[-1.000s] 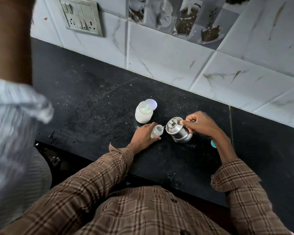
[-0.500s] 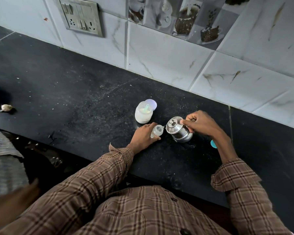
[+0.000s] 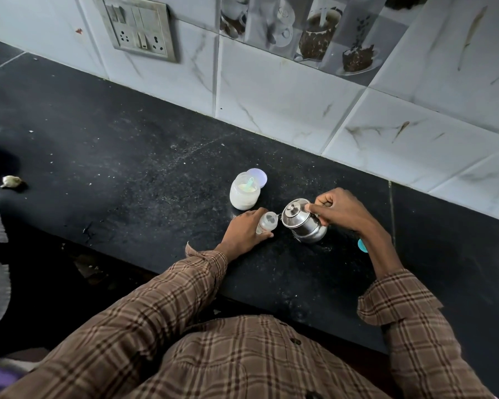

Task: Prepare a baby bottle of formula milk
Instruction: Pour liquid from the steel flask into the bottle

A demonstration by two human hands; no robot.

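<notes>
Steel kettle is tipping further left, spout at the upright bottle on the table; your right hand is gripping its handle, left hand clasping the bottle.

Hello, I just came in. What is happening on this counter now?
A person is filling a baby bottle. The left hand holds the small open bottle upright on the black counter. The right hand grips a steel kettle, tilted with its spout at the bottle's mouth. Behind stands an open jar of white powder with a scoop inside.
</notes>
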